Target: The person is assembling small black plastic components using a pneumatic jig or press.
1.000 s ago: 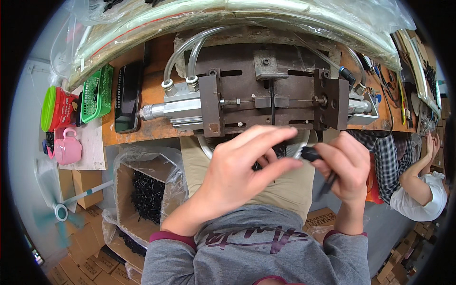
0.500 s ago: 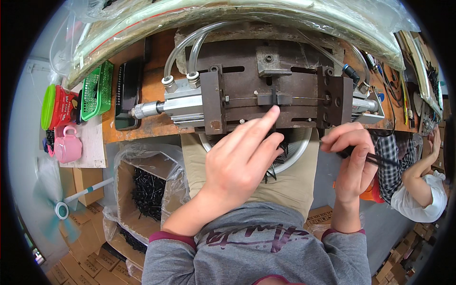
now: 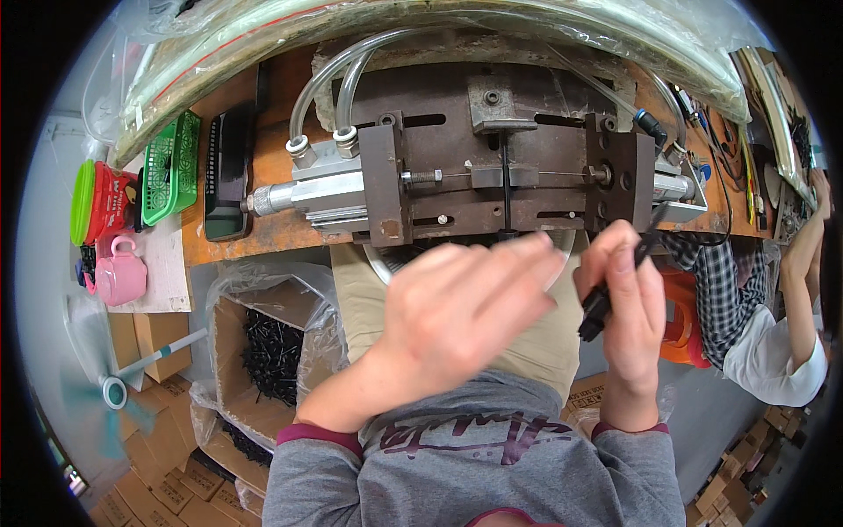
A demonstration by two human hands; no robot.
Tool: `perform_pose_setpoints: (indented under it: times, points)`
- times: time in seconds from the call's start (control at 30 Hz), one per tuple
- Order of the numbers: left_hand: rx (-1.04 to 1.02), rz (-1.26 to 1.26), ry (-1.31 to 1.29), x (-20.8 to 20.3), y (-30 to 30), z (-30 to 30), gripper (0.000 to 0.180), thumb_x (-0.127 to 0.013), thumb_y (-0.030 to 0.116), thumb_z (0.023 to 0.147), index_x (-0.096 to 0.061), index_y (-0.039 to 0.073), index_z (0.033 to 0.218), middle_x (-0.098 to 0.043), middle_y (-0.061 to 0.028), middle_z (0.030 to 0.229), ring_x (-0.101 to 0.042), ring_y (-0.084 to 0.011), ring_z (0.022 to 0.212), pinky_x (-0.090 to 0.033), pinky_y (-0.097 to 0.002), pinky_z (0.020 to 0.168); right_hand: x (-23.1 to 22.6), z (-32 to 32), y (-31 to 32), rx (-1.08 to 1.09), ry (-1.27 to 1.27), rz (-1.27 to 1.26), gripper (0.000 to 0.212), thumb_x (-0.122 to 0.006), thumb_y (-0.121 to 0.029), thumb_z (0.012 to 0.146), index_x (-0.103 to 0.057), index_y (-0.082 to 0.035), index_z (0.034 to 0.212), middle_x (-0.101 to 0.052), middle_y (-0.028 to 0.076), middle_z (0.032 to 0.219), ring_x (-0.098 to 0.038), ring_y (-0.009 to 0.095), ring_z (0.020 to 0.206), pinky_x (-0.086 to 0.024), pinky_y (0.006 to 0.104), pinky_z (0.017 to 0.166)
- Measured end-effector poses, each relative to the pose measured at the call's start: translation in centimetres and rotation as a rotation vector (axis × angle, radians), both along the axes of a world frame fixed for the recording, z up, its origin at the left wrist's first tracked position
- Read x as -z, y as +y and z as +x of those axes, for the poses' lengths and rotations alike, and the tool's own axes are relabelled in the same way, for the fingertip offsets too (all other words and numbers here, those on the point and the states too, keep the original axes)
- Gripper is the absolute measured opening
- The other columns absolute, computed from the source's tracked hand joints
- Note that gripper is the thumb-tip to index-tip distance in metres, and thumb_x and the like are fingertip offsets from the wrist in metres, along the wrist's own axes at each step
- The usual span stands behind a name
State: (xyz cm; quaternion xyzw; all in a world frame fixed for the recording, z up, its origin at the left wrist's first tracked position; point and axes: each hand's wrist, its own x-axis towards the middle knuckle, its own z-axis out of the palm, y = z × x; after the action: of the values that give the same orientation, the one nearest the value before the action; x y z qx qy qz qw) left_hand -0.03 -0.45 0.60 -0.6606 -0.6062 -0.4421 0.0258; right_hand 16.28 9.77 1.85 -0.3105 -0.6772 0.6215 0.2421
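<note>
A slim black plastic rod (image 3: 506,189) lies upright in the view across the small block in the middle of a dark metal fixture (image 3: 457,206), its thicker near end at the front edge. My left hand (image 3: 448,303) hangs just in front of the fixture, blurred, with its fingers stretched toward the right and no piece visible in them. Beside it, my right hand (image 3: 628,307) is closed around a bunch of black plastic rods (image 3: 597,312), whose thick ends stick out below the fingers.
Silver air cylinders (image 3: 329,193) with clear hoses flank the fixture. A plastic-lined carton of black pieces (image 3: 274,351) stands at lower left. Green basket (image 3: 171,167), black tray (image 3: 230,176) and pink cup (image 3: 121,272) are on the left. Another person (image 3: 777,351) sits at right.
My left hand has drawn back from the fixture and swung right. My right hand has moved left and turned, showing the rods' ends. In the fixture, the side pins have shifted inward toward the middle.
</note>
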Motion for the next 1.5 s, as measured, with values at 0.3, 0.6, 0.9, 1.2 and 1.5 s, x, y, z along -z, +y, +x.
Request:
perform_pose_setpoints:
  times: [0.3, 0.6, 0.9, 1.2, 1.5]
  points:
    - [0.083, -0.039, -0.153, -0.9, -1.3, -0.3, 0.031, -0.081, 0.0, 0.065, -0.073, 0.001, 0.095, -0.069, -0.0117, 0.105, -0.068, -0.0235, 0.08, -0.056, -0.0325, 0.068, -1.2, -1.2, 0.0, -0.04, -0.115, -0.049, 0.051, -0.031, -0.04, 0.109, -0.056, -0.004, 0.084, -0.048, -0.001, 0.072, -0.04, 0.006, 0.062, -0.032, 0.0223, 0.057]
    - [-0.163, -0.231, 0.237, -0.2, 0.1, -0.6, 0.031, -0.078, 0.006, 0.07, -0.069, 0.001, 0.099, -0.068, -0.0129, 0.121, -0.068, -0.0212, 0.079, -0.053, -0.0306, 0.067, -0.2, -0.2, 0.4, 0.005, 0.067, -0.079, 0.037, -0.053, -0.029, 0.105, -0.054, -0.005, 0.076, -0.05, -0.003, 0.067, -0.037, 0.001, 0.054, -0.028, 0.0183, 0.048]
    - [0.055, -0.151, -0.02, -1.3, 0.0, -1.0, 0.038, -0.082, 0.011, 0.069, -0.071, 0.003, 0.105, -0.071, -0.0091, 0.11, -0.07, -0.0198, 0.081, -0.054, -0.0309, 0.066, -1.2, -1.5, 1.0, 0.103, 0.102, -0.181, 0.022, -0.06, -0.018, 0.101, -0.053, -0.006, 0.084, -0.052, -0.004, 0.066, -0.04, -0.001, 0.048, -0.026, 0.017, 0.041]
    - [0.006, -0.037, -0.084, -3.2, -1.9, -1.6, 0.035, -0.078, -0.002, 0.065, -0.073, 0.003, 0.1, -0.068, -0.0143, 0.115, -0.069, -0.0266, 0.09, -0.057, -0.0356, 0.074, -6.6, -7.3, 5.5, 0.134, 0.195, 0.263, 0.02, -0.063, -0.023, 0.099, -0.06, -0.005, 0.095, -0.056, -0.003, 0.061, -0.04, 0.0, 0.045, -0.028, 0.0194, 0.04]
    - [-0.142, -0.185, 0.178, 0.3, -0.2, -0.5, 0.026, -0.074, 0.004, 0.074, -0.068, 0.0, 0.099, -0.065, -0.0139, 0.129, -0.069, -0.0228, 0.081, -0.056, -0.0323, 0.074, -9.5, -13.4, 16.7, 0.054, -0.399, 1.279, 0.028, -0.07, -0.021, 0.085, -0.069, 0.004, 0.096, -0.066, 0.019, 0.082, -0.066, 0.03, 0.08, -0.051, 0.0389, 0.074]
